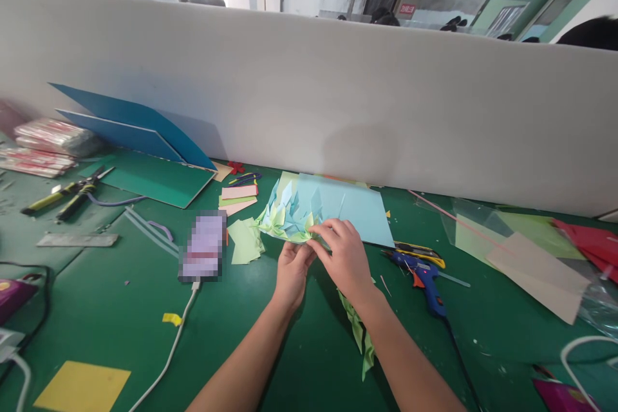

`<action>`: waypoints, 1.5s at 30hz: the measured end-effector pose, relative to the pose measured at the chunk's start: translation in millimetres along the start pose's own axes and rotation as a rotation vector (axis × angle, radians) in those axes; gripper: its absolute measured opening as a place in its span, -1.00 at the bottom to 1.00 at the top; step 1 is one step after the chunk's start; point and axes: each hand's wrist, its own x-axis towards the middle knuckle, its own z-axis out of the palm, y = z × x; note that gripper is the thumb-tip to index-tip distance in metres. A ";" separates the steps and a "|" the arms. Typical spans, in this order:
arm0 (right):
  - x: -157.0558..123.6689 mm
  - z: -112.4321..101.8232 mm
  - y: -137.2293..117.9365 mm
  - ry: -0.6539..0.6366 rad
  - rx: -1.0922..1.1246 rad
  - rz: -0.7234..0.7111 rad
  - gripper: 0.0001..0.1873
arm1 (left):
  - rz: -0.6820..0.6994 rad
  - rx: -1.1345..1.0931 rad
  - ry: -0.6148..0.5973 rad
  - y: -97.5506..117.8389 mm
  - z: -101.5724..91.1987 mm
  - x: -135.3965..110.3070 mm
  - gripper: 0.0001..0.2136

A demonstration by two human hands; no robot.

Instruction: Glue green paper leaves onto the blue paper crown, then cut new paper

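Both my hands meet at the middle of the green table (pixel 120 309). My left hand (pixel 292 270) pinches the near edge of a folded paper piece (pixel 286 215) made of green and light blue points. My right hand (pixel 344 254) is closed on the same piece from the right, fingers curled over its edge. The piece lies against a light blue paper sheet (pixel 357 209). A strip of folded green paper (pixel 360 335) trails under my right forearm.
A blue glue gun (pixel 425 280) and a yellow cutter (pixel 418 251) lie right of my hands. Green and pink paper slips (pixel 241 206), a phone (pixel 203 246) on a white cable, pliers (pixel 67 193), blue boards (pixel 140 125) and a white partition (pixel 386 116) surround them. Coloured sheets (pixel 541 257) lie far right.
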 end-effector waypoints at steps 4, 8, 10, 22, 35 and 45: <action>0.1 1.3 0.3 0.026 0.007 -0.034 -0.85 | -0.001 -0.014 0.012 0.1 0.9 -0.2 -0.71; 1.1 3.3 0.9 0.048 0.024 -0.068 -0.86 | 0.022 -0.022 0.004 0.5 1.5 -0.1 -0.72; 1.4 3.9 0.7 0.042 0.042 -0.080 -0.87 | 0.026 -0.024 0.004 0.6 1.5 0.1 -0.72; 2.1 5.4 0.8 -0.035 0.039 -0.084 -0.83 | 0.047 0.001 0.017 0.1 -0.6 1.9 -0.76; 5.2 6.9 2.1 -0.042 0.072 -0.063 -0.83 | 0.042 0.001 0.028 -0.3 0.9 -0.1 -0.75; 5.9 6.0 0.1 -0.039 0.088 -0.052 -0.82 | 0.072 -0.004 0.030 -2.3 -2.0 -1.5 -0.75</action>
